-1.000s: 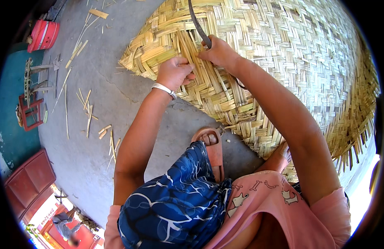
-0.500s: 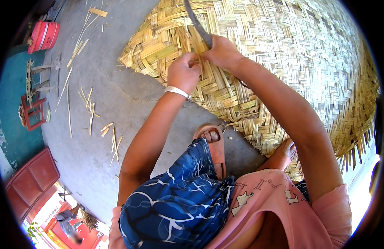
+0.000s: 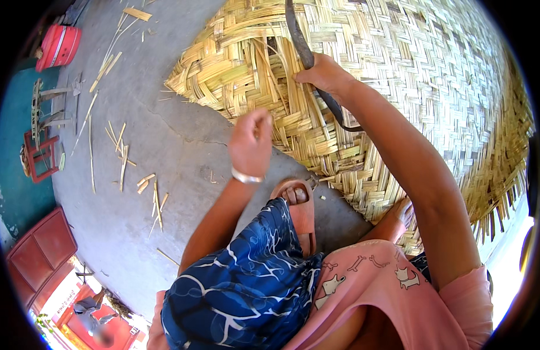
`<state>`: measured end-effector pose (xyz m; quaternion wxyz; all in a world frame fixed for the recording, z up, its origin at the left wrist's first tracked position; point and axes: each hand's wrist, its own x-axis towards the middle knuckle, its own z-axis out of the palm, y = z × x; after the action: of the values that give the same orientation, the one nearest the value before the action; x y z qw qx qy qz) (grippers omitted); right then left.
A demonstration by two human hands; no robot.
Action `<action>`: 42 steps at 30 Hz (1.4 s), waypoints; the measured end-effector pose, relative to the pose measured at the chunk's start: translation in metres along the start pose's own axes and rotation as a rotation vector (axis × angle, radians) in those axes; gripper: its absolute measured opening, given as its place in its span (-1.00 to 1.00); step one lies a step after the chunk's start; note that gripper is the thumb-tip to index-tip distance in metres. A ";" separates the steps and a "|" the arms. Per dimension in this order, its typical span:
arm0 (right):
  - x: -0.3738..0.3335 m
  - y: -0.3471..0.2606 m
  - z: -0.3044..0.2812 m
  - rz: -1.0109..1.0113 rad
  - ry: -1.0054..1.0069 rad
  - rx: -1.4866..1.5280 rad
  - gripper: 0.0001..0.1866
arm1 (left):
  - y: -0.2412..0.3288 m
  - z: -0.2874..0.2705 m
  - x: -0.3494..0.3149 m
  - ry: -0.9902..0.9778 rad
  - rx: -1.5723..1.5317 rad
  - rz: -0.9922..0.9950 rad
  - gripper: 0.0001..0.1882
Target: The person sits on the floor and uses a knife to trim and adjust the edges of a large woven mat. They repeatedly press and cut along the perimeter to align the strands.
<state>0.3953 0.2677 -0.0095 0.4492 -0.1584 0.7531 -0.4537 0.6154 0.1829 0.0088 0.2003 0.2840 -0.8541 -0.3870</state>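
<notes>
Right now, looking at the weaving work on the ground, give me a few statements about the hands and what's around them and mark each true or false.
1. The right hand grips a dark curved blade over the woven bamboo mat. True.
2. The left hand lies flat on the mat. False: it is raised, fingers curled, at the mat's edge.
3. The left wrist wears a pale bangle. True.
4. The mat lies on a wooden table. False: it lies on grey concrete floor.
5. Loose bamboo strips lie scattered on the floor to the left. True.
</notes>
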 end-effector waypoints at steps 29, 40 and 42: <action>0.009 -0.035 0.025 -0.024 -0.148 0.224 -0.57 | -0.006 0.027 -0.017 -0.109 0.430 0.425 -0.39; 0.009 -0.030 0.036 -0.100 -0.067 0.047 -0.55 | -0.021 0.035 -0.021 -0.131 0.433 0.450 -0.33; -0.002 -0.039 0.035 -0.038 -0.087 0.142 -0.56 | -0.023 0.035 -0.022 -0.123 0.449 0.443 -0.33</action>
<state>0.4184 0.2293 0.0174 0.4831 -0.1602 0.6957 -0.5069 0.6198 0.2040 -0.0337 0.1602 0.1044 -0.9697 -0.1522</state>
